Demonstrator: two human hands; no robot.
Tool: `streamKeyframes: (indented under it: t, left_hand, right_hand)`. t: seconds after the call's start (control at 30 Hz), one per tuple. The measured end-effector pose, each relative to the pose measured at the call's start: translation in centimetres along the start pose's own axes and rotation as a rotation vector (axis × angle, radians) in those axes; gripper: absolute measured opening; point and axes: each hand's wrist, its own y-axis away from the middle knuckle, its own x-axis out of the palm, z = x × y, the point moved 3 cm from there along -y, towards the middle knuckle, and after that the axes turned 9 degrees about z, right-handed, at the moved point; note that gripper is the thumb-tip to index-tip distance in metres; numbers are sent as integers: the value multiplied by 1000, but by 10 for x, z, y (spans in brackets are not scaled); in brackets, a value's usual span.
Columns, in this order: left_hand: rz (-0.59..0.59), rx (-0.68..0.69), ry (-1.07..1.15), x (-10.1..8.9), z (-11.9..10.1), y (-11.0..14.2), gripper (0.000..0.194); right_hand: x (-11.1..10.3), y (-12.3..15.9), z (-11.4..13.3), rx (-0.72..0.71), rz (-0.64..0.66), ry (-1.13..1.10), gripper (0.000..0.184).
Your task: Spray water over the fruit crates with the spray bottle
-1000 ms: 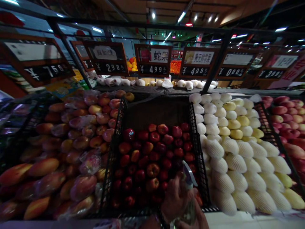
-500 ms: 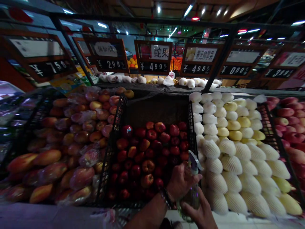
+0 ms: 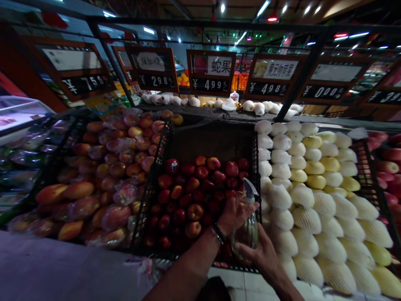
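A clear spray bottle with a pale trigger head stands tilted between my hands, above the front right part of the red apples. My left hand, with a dark bead bracelet at the wrist, grips the bottle's neck just under the trigger head. Lower down, my right hand is wrapped round the bottle's body from the right. The apples lie in a black crate whose bare back part shows. Some fingertips are hidden behind the bottle.
Foam-netted yellow fruit is stacked in rows on the right. Reddish, partly wrapped fruit fills the crate on the left. Price signs hang from a black frame above the back ledge. White floor tiles show below.
Both hands and the spray bottle have moved up and slightly left in view. The stand has shifted rightward as the camera turned left. The grip on the bottle stays.
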Motion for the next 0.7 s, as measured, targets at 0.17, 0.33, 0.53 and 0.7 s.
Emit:
streamKeyframes:
  t: [0.17, 0.33, 0.53, 0.7]
  left_hand:
    - [-12, -105, 289, 1, 41, 33, 33]
    - [-104, -247, 447, 18, 83, 84, 36]
    - [-69, -305, 499, 8, 99, 124, 40]
    - [-203, -310, 524, -10, 103, 132, 33]
  right_hand:
    - [15, 14, -21, 102, 61, 197, 53]
    - [32, 34, -70, 120, 135, 253, 62]
    - [43, 44, -96, 182, 245, 368, 65]
    - [59, 35, -89, 155, 229, 432, 76]
